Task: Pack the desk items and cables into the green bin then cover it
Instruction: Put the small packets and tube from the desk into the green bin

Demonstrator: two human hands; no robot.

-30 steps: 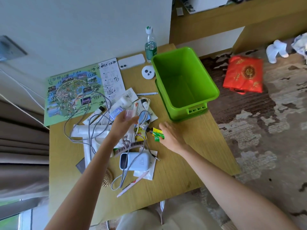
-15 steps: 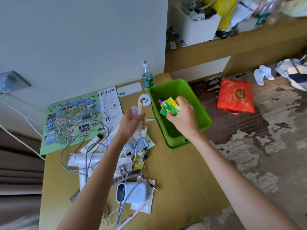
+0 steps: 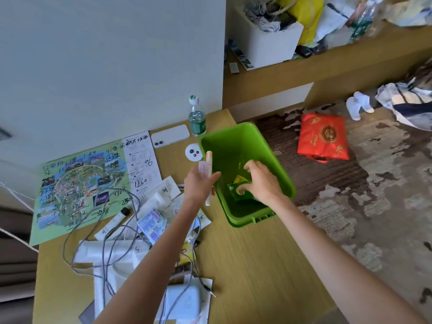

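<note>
The green bin (image 3: pixel 275 169) stands at the desk's right edge. My right hand (image 3: pixel 261 181) reaches down inside it, fingers spread just above green and yellow packets (image 3: pixel 239 187) lying on the bin's floor. My left hand (image 3: pixel 198 183) hovers at the bin's left rim, closed around a thin white tube and a small clear bottle (image 3: pixel 207 164). On the desk lie grey cables (image 3: pixel 102 244), a white power bank (image 3: pixel 184 302), tubes (image 3: pixel 114 222), sachets (image 3: pixel 150 224) and papers.
A map sheet (image 3: pixel 79 183), a white phone (image 3: pixel 170 138), a round white gadget (image 3: pixel 193 152) and a water bottle (image 3: pixel 196 118) sit at the desk's back. A red bag (image 3: pixel 323 136) lies on the carpet right of the desk. Cluttered shelf behind.
My right hand carried the green and yellow packets from the desk into the bin and let them go. My left hand lifted the tube and bottle toward the bin's rim.
</note>
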